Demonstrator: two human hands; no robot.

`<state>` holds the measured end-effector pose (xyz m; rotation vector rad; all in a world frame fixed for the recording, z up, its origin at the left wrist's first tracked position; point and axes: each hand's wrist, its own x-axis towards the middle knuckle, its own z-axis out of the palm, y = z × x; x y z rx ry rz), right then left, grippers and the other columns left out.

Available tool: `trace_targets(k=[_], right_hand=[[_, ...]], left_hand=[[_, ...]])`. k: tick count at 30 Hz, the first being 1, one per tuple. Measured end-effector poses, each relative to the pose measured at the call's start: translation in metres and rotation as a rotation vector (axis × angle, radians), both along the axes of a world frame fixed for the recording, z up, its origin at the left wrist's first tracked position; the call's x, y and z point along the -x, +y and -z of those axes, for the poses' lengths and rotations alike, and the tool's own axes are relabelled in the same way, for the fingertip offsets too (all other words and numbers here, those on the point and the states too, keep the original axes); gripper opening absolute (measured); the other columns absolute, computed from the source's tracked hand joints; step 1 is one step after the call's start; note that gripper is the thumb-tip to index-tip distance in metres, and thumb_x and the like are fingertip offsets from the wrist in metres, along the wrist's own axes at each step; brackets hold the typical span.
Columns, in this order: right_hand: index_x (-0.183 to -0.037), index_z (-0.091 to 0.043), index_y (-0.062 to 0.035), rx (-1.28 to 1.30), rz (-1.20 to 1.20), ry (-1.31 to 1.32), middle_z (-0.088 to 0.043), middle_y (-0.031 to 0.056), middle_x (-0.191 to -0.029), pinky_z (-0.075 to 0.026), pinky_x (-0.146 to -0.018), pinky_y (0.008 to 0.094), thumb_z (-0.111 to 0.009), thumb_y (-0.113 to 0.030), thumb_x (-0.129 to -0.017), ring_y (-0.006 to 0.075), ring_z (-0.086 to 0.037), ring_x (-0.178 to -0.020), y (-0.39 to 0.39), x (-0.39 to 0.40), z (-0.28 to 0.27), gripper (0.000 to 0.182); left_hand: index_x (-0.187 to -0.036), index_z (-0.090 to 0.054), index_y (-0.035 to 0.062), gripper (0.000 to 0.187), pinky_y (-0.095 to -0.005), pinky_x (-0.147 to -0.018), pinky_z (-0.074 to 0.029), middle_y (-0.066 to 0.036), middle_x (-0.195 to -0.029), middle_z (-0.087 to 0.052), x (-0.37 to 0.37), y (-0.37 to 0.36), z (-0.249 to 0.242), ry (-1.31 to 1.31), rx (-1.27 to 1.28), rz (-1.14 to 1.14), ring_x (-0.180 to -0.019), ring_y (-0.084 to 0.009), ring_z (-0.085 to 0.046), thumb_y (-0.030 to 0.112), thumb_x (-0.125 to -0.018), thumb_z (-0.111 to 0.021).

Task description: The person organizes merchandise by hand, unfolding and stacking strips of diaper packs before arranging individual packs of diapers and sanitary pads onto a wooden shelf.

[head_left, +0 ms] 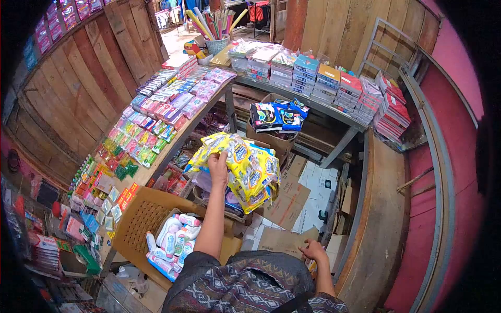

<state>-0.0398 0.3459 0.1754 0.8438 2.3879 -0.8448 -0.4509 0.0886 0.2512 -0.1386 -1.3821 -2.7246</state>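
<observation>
My left hand [218,169] is closed on a bunch of yellow sachets [250,169], with the thumb and fingers over its near left edge. The sachets hang in a loose, crumpled spread above the boxes below the table. Down at the lower right, my right hand [313,251] is apart from them, its fingers loosely bent and a little apart, with nothing visible between them. Just under that hand, a small yellow item shows beside my clothing, too hidden to name. A flattened cardboard piece [287,241] lies on the floor near the right fingertips.
White bottles [175,242] fill a box on a brown plastic chair [133,221] at my left. Rows of small packets [151,130] cover the left table. Stacked books [305,73] line the back table. Blue and black packs [279,116] sit in a carton beneath it.
</observation>
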Motion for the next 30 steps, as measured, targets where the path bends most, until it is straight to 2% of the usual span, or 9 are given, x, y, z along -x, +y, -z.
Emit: trace_targets(k=[2, 6, 10, 13, 14, 18, 22, 26, 30], right_hand=[[-0.125, -0.058, 0.0037, -0.027, -0.015, 0.017, -0.070, 0.0240, -0.098, -0.052, -0.087, 0.0386, -0.072, -0.037, -0.080, 0.0324, -0.068, -0.098, 0.000, 0.008, -0.011, 0.063], [-0.125, -0.058, 0.0039, 0.012, -0.026, 0.091, -0.070, 0.0237, -0.098, -0.052, -0.085, 0.0387, -0.072, -0.038, -0.080, 0.0322, -0.068, -0.097, 0.006, 0.018, -0.036, 0.063], [-0.123, -0.058, 0.0044, 0.008, -0.017, 0.166, -0.069, 0.0222, -0.097, -0.053, -0.082, 0.0402, -0.071, -0.037, -0.082, 0.0317, -0.068, -0.091, 0.011, 0.032, -0.066, 0.060], [-0.122, -0.058, 0.0043, 0.051, -0.039, 0.259, -0.068, 0.0221, -0.098, -0.053, -0.080, 0.0398, -0.070, -0.037, -0.083, 0.0315, -0.068, -0.091, 0.017, 0.048, -0.085, 0.058], [-0.121, -0.058, 0.0039, 0.037, -0.053, 0.308, -0.069, 0.0214, -0.095, -0.053, -0.078, 0.0391, -0.070, -0.036, -0.084, 0.0311, -0.068, -0.089, 0.017, 0.054, -0.088, 0.056], [-0.119, -0.059, 0.0030, 0.086, -0.115, 0.444, -0.069, 0.0198, -0.094, -0.053, -0.076, 0.0379, -0.070, -0.028, -0.085, 0.0299, -0.067, -0.087, 0.012, 0.082, -0.118, 0.048], [-0.115, -0.060, 0.0021, 0.100, -0.182, 0.622, -0.068, 0.0166, -0.091, -0.053, -0.075, 0.0365, -0.070, -0.023, -0.085, 0.0269, -0.067, -0.085, 0.005, 0.111, -0.133, 0.040], [-0.113, -0.061, 0.0011, 0.201, -0.186, 0.783, -0.067, 0.0124, -0.089, -0.052, -0.075, 0.0351, -0.071, -0.025, -0.085, 0.0224, -0.065, -0.083, 0.000, 0.157, -0.136, 0.040], [-0.120, -0.058, 0.0001, 0.168, -0.140, 0.791, -0.065, 0.0137, -0.101, -0.052, -0.080, 0.0348, -0.075, -0.028, -0.080, 0.0212, -0.064, -0.089, -0.008, 0.201, -0.136, 0.052]], left_hand=[[-0.110, -0.058, -0.0030, 0.022, -0.0283, -0.080, -0.050, -0.007, -0.100, -0.066, -0.002, 0.002, -0.026, 0.052, 0.029, 0.056, -0.089, -0.0141, -0.063, 0.003, -0.089, -0.061], [-0.107, -0.061, -0.0019, 0.020, -0.0255, -0.077, -0.049, -0.005, -0.097, -0.066, -0.017, 0.014, -0.087, 0.149, 0.204, 0.074, -0.083, -0.0114, -0.062, 0.005, -0.088, -0.064], [-0.093, -0.060, 0.0015, 0.015, -0.0218, -0.057, -0.041, 0.002, -0.076, -0.059, -0.045, 0.037, -0.148, 0.240, 0.285, 0.065, -0.065, -0.0041, -0.052, 0.010, -0.086, -0.070], [-0.093, -0.061, 0.0013, 0.014, -0.0219, -0.059, -0.042, 0.001, -0.078, -0.060, -0.059, 0.053, -0.176, 0.309, 0.297, 0.124, -0.066, -0.0040, -0.053, 0.008, -0.085, -0.070], [-0.099, -0.062, -0.0008, 0.016, -0.0230, -0.066, -0.047, -0.002, -0.085, -0.065, -0.069, 0.059, -0.191, 0.361, 0.266, 0.142, -0.074, -0.0064, -0.060, 0.005, -0.085, -0.069], [-0.108, -0.063, -0.0031, 0.024, -0.0261, -0.080, -0.051, -0.008, -0.101, -0.070, -0.090, 0.070, -0.231, 0.517, 0.258, 0.186, -0.089, -0.0123, -0.066, 0.002, -0.086, -0.068], [-0.107, -0.062, -0.0034, 0.022, -0.0273, -0.083, -0.050, -0.009, -0.102, -0.068, -0.096, 0.072, -0.268, 0.574, 0.318, 0.174, -0.093, -0.0125, -0.065, 0.002, -0.086, -0.067], [-0.106, -0.061, -0.0051, 0.023, -0.0279, -0.082, -0.051, -0.010, -0.101, -0.068, -0.093, 0.077, -0.309, 0.684, 0.308, 0.111, -0.092, -0.0132, -0.065, 0.004, -0.086, -0.067], [-0.101, -0.062, -0.0029, 0.020, -0.0261, -0.071, -0.051, -0.008, -0.091, -0.069, -0.077, 0.066, -0.341, 0.707, 0.385, -0.006, -0.079, -0.0111, -0.065, 0.008, -0.086, -0.069]])
